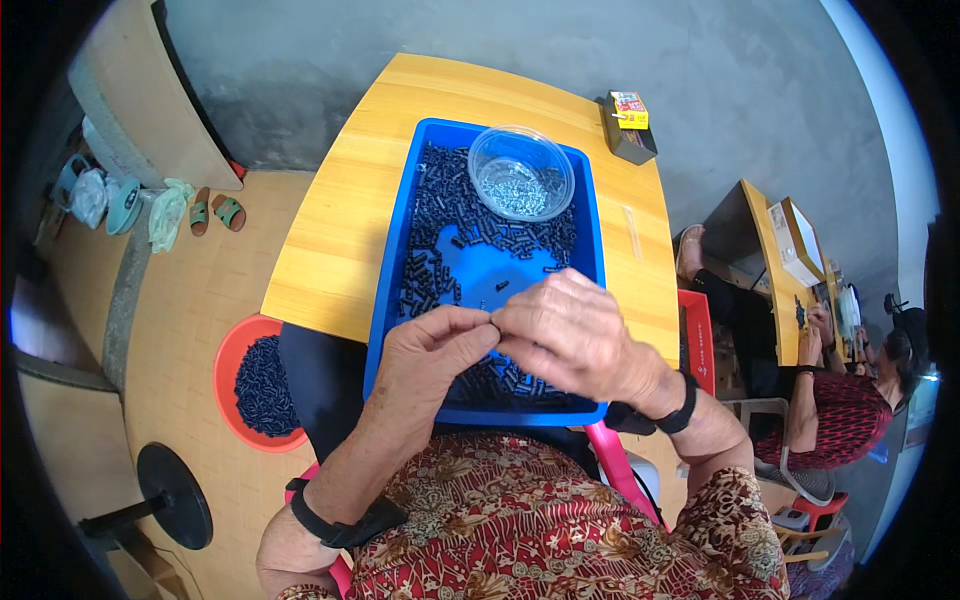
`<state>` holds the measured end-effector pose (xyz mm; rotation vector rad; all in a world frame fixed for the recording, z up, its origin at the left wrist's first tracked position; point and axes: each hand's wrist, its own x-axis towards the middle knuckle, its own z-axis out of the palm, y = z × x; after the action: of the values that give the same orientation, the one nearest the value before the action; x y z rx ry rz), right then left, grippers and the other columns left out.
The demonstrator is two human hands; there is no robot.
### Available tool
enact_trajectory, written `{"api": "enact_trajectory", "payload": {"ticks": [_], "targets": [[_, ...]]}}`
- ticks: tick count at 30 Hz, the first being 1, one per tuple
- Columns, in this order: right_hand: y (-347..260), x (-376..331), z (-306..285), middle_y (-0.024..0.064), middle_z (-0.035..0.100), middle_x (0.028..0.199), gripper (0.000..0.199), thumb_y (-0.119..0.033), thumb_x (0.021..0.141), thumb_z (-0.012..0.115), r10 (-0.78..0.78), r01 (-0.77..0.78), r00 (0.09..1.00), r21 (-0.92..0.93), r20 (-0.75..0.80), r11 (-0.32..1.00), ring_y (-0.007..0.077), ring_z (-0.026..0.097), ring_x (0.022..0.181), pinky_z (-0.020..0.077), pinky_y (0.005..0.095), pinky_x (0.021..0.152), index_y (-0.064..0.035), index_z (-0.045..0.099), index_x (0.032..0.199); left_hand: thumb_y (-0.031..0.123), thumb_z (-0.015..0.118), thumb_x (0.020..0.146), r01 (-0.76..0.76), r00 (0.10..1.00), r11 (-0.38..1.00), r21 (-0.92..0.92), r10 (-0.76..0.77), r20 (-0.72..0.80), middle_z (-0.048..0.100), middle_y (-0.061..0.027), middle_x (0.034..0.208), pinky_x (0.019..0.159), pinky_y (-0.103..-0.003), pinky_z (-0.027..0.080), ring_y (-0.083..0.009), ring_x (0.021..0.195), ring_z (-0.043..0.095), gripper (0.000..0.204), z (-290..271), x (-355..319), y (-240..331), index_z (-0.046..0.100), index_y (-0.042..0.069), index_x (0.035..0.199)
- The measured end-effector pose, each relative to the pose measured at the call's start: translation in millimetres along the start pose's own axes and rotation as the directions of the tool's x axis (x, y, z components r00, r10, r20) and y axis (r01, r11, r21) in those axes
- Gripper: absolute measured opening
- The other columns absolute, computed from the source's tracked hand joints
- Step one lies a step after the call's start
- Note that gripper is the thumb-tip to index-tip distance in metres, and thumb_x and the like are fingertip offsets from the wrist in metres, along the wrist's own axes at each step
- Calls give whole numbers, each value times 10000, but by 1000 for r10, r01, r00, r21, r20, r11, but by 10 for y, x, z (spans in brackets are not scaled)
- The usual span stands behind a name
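My left hand (437,350) and my right hand (575,330) meet above a blue tray (592,235), their fingertips pinched together. Whatever small piece is between them is mostly covered by the fingers, so its kind does not show. Many small black cylindrical pieces (490,215) fill the tray's far part and its sides, and more lie in its near end below my hands. A round clear plastic tub (522,172) rests in the far right of the tray, with tiny silvery metal parts (515,188) in it. One loose black piece (502,285) lies on the tray floor just beyond my fingers.
The tray sits on a yellow wooden table (340,220). A dark box (630,140) with a yellow packet stands at the far right corner. Left on the floor is a red basin (228,375) of black pieces. A red crate (697,340) is right; another person (835,425) sits beyond.
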<state>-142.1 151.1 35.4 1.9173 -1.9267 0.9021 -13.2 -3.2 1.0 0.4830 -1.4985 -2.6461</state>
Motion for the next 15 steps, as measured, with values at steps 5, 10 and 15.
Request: {"api": "enact_trajectory", "payload": {"ticks": [5, 10, 15], "targets": [[293, 125, -276, 179, 663, 928, 250, -108, 834, 694, 355, -364, 930, 96, 97, 927, 348, 650, 864, 527, 413, 765, 12, 643, 1047, 61, 690, 885, -115, 990, 977, 178, 127, -58, 715, -82, 934, 849, -267, 506, -137, 888, 666, 145, -62, -58, 73, 703, 4, 1018], [659, -63, -66, 178, 660, 916, 186, -60, 822, 666, 332, -326, 873, -78, 357, 942, 362, 649, 879, 532, 428, 777, 14, 652, 993, 33, 688, 882, -186, 978, 955, 229, 202, -50, 710, -61, 911, 802, -244, 511, -114, 860, 660, 136, -87, -102, 115, 701, -7, 1011], [746, -30, 127, 165, 644, 887, 113, -63, 823, 644, 313, -293, 826, -117, 469, 949, 373, 644, 863, 536, 445, 756, 2, 625, 914, 39, 700, 881, -205, 969, 948, 244, 232, -88, 704, -41, 904, 781, -219, 502, -89, 855, 647, 136, -131, -118, 122, 699, -11, 1007]]}}
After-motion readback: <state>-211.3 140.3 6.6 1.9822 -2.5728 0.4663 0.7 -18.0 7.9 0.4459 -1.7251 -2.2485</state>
